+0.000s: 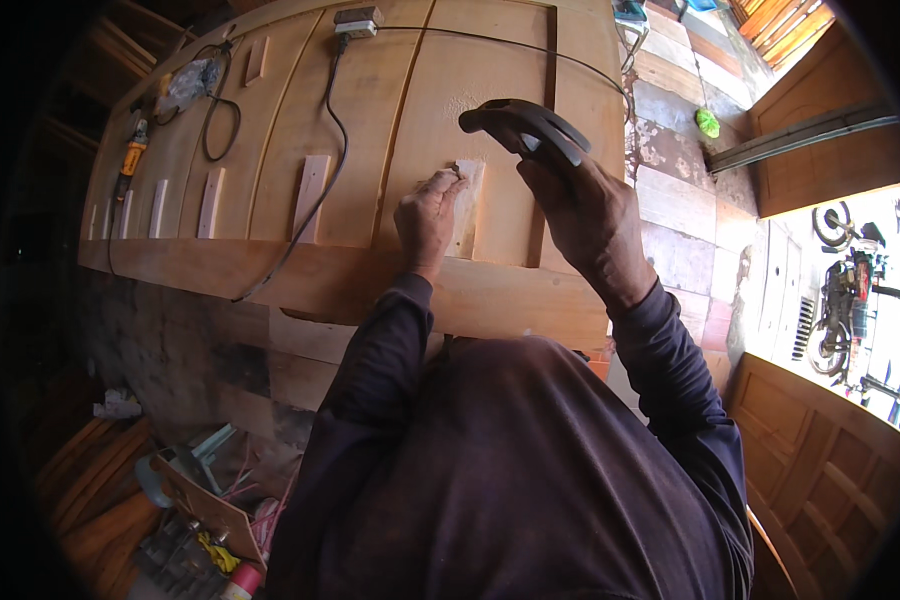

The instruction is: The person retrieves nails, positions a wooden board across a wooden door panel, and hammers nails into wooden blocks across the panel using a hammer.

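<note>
My right hand [595, 225] is closed around a dark claw hammer [520, 120], raised above the wooden panel [425, 110]. The hammer's rounded face points left and its curved claw points right. Against the panel, my left hand [430, 215] is closed in a pinch at the upper end of a pale wood strip [466, 225]. Whatever lies between those fingertips is too small and covered to make out. Pale dust is scattered on the panel just beyond the strip.
More pale strips [312, 185] lie along the panel. A black cable [336, 150] runs from a socket block [358, 22] over the near edge. An orange-and-black power tool [130, 158] rests at far left. Wooden doors [820, 450] and a motorcycle [842, 290] are on the right.
</note>
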